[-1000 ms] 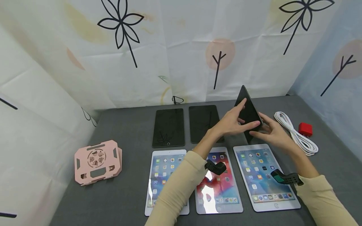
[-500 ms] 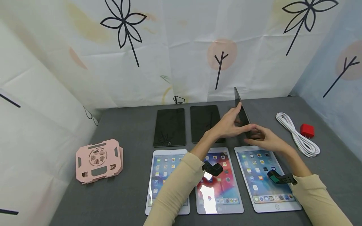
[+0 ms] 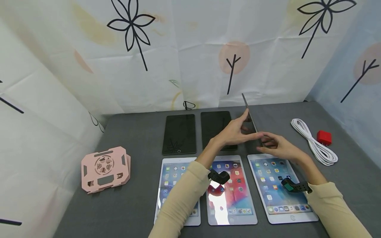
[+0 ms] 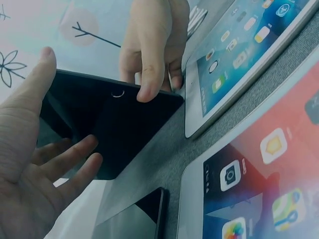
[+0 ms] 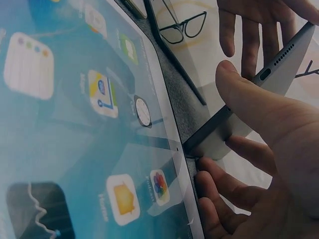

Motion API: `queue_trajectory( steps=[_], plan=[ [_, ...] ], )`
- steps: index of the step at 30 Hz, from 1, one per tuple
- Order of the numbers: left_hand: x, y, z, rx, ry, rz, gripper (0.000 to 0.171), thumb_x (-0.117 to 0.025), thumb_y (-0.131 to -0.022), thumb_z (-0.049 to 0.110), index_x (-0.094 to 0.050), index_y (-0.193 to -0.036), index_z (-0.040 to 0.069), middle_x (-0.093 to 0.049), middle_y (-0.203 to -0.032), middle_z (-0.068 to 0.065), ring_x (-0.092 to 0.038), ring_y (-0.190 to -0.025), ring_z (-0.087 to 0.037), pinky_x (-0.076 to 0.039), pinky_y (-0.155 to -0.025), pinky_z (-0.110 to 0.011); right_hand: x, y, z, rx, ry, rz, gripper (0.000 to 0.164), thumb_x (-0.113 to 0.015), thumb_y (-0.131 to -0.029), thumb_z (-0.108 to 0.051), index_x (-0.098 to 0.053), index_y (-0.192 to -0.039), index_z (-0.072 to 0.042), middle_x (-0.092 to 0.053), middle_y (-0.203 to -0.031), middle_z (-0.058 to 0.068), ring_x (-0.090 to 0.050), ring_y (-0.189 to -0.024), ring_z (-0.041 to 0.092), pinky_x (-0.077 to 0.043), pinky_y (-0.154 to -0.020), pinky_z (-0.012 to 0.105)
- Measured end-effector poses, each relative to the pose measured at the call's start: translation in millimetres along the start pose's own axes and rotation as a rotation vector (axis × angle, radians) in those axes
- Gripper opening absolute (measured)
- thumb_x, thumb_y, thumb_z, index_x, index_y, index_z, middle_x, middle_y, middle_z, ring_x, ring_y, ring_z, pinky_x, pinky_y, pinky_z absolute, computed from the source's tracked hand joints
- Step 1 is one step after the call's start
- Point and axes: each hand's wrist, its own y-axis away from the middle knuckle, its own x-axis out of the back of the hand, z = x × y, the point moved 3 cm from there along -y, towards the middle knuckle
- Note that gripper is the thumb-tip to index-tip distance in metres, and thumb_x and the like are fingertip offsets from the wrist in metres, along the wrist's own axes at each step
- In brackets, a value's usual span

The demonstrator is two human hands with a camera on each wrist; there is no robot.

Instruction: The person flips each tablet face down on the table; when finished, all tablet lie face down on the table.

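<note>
A dark tablet [image 4: 119, 127] stands on edge, its black screen facing left. From the head view only its thin side shows. My right hand [image 3: 279, 146] pinches its near bottom corner, thumb on the screen side by the home button and fingers behind the grey back. My left hand [image 3: 232, 132] is spread at the screen side. In the left wrist view its thumb lies at the tablet's edge and its fingers are straight before the glass. Close below the right hand lies a white tablet [image 3: 282, 191] with its screen lit.
Two dark tablets [image 3: 179, 134] [image 3: 212, 125] lie in the back row. Two more lit white tablets [image 3: 162, 198] [image 3: 242, 185] lie in front, partly under the left forearm. A pink case [image 3: 104, 170] sits left; a coiled white cable [image 3: 314, 142] and red charger [image 3: 324, 137] sit right.
The held tablet has turned from showing its screen to nearly edge-on and shifted left. Both hands have moved slightly left with it. The other things stay put.
</note>
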Motion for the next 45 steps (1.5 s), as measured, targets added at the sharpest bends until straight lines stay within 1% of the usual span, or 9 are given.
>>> queue_trajectory(
  steps=[5,12,19,25,32,37,40,43,45],
  plan=[
    [3.2,2.1,-3.9,0.011,-0.01,0.0,0.108,-0.073,-0.093,0.042,0.004,-0.165,0.021,-0.04,-0.163,-0.007,-0.066,-0.125,-0.015,-0.055,-0.089,-0.019,1,-1,2,-0.015,0.026,-0.006,0.076,-0.066,-0.1,-0.024,-0.027,-0.156,0.009,-0.047,-0.143,0.038,-0.053,-0.126,0.053,-0.048,-0.102,0.063],
    [5.3,5.0,-8.9,0.014,0.008,-0.01,0.11,-0.076,-0.091,0.039,0.0,-0.165,0.012,-0.04,-0.163,-0.011,-0.068,-0.122,-0.014,-0.054,-0.094,-0.021,3,-1,6,-0.039,0.053,0.009,0.077,-0.068,-0.099,-0.028,-0.03,-0.156,0.006,-0.047,-0.142,0.038,-0.052,-0.125,0.051,-0.048,-0.1,0.063],
    [2.4,5.9,-15.5,0.062,-0.015,-0.03,0.114,-0.08,-0.088,0.039,-0.001,-0.165,0.009,-0.043,-0.162,-0.011,-0.071,-0.116,-0.012,-0.053,-0.098,-0.024,8,-3,18,-0.156,0.029,0.008,0.087,-0.07,-0.097,-0.036,-0.024,-0.16,0.003,-0.038,-0.147,0.036,-0.043,-0.127,0.05,-0.045,-0.1,0.066],
    [-5.8,5.8,-24.4,0.105,-0.035,-0.033,0.118,-0.083,-0.085,0.038,-0.002,-0.165,0.007,-0.044,-0.161,-0.014,-0.071,-0.115,-0.014,-0.053,-0.1,-0.024,12,-3,23,-0.204,0.024,0.012,0.1,-0.074,-0.094,-0.037,-0.014,-0.16,0.008,-0.031,-0.15,0.041,-0.038,-0.132,0.055,-0.041,-0.104,0.07],
    [-13.3,4.7,-30.7,0.126,-0.03,-0.026,0.121,-0.086,-0.083,0.035,0.0,-0.165,0.006,-0.049,-0.157,-0.015,-0.074,-0.108,-0.016,-0.054,-0.092,-0.02,14,-5,25,-0.241,-0.01,0.006,0.11,-0.077,-0.091,-0.036,-0.004,-0.159,0.011,-0.022,-0.154,0.045,-0.029,-0.137,0.058,-0.032,-0.109,0.073],
    [-19.4,4.1,-34.4,0.185,-0.01,-0.022,0.122,-0.088,-0.081,0.033,-0.003,-0.165,0.007,-0.049,-0.155,-0.016,-0.075,-0.102,-0.015,-0.055,-0.085,-0.018,15,-6,24,-0.256,-0.036,0.004,0.115,-0.08,-0.089,-0.034,0.0,-0.158,0.013,-0.018,-0.153,0.048,-0.026,-0.137,0.059,-0.03,-0.11,0.073],
    [-23.1,3.5,-35.9,0.211,-0.041,-0.006,0.123,-0.089,-0.079,0.035,-0.006,-0.165,0.006,-0.053,-0.151,-0.016,-0.075,-0.101,-0.017,-0.056,-0.09,-0.022,16,-6,24,-0.259,-0.032,0.014,0.116,-0.081,-0.088,-0.032,0.0,-0.157,0.014,-0.019,-0.151,0.048,-0.028,-0.134,0.058,-0.031,-0.11,0.072],
    [-26.0,2.9,-36.3,0.22,-0.118,0.02,0.123,-0.09,-0.077,0.039,-0.01,-0.165,0.005,-0.06,-0.144,-0.015,-0.071,-0.109,-0.018,-0.054,-0.096,-0.026,17,-6,26,-0.266,-0.02,0.031,0.115,-0.082,-0.087,-0.03,-0.002,-0.157,0.015,-0.021,-0.15,0.048,-0.029,-0.133,0.057,-0.032,-0.11,0.071],
    [-28.1,1.9,-36.4,0.221,-0.18,0.035,0.122,-0.09,-0.076,0.043,-0.014,-0.164,0.004,-0.065,-0.136,-0.012,-0.069,-0.11,-0.018,-0.054,-0.095,-0.026,18,-7,28,-0.276,-0.014,0.041,0.115,-0.083,-0.087,-0.029,-0.003,-0.157,0.014,-0.021,-0.15,0.048,-0.028,-0.134,0.058,-0.032,-0.109,0.071]
  ],
)
